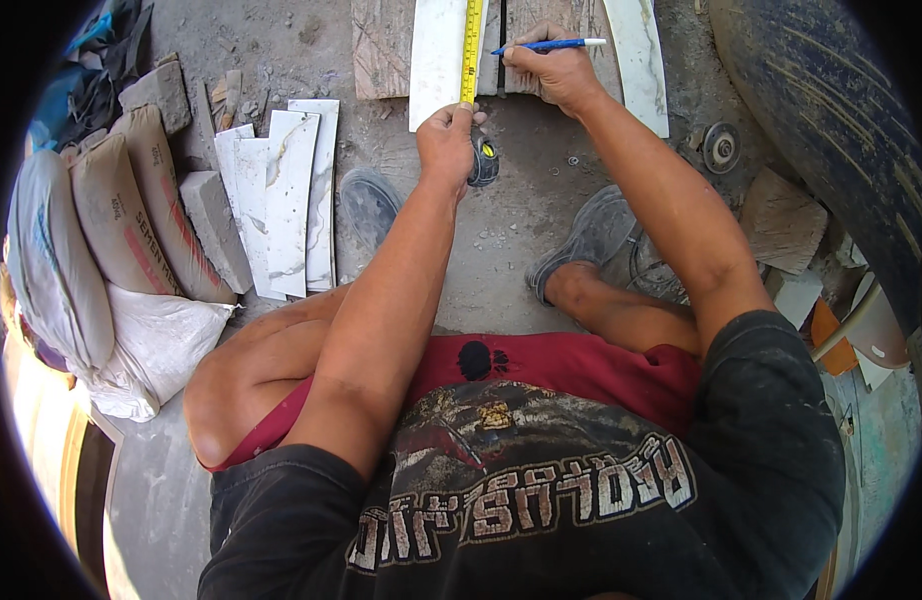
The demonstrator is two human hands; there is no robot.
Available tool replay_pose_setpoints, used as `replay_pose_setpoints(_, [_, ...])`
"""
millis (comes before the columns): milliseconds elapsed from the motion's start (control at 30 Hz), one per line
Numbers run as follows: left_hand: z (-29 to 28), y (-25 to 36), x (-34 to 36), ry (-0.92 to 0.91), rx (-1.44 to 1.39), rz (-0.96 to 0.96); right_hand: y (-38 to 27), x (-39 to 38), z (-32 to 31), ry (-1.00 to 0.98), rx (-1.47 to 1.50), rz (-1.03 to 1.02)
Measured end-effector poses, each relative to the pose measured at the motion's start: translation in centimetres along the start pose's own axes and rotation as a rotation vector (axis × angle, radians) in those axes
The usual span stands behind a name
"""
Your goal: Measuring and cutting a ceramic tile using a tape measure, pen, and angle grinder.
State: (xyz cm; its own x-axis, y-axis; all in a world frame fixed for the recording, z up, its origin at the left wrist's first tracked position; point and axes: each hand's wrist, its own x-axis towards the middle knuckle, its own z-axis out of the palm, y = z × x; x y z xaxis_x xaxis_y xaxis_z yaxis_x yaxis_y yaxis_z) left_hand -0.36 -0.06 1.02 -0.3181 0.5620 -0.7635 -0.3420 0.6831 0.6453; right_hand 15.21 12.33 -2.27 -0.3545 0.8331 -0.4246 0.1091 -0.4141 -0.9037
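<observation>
Tape measure (pixel 471 50) | yellow blade extended along white strip (pixel 434 65) | left hand (pixel 445 145): closed on blade near black case (pixel 484 164) | right hand (pixel 558 75): fingers clamped on blue pen (pixel 571 43), tip beside blade; surface contact unclear from overhead | hazard: loosened left grip may let blade shift, displacing any mark.

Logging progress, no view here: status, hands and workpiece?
Left hand gripping tape measure; right hand holding blue pen. Yellow blade extended along white strip. Round disc on ground, off right, seemingly out of the way.
</observation>
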Motion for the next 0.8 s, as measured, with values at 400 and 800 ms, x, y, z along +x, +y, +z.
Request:
replay_pose_setpoints(400, [-6.8, 0.6, -0.5, 0.031, 0.024, -0.034, -1.9, 2.7, -0.6, 0.168, 0.144, 0.003])
replay_pose_setpoints(800, [-6.7, 1.9, 0.6, 0.038, 0.08, -0.041, -2.7, 3.4, 0.1, 0.163, 0.181, -0.008])
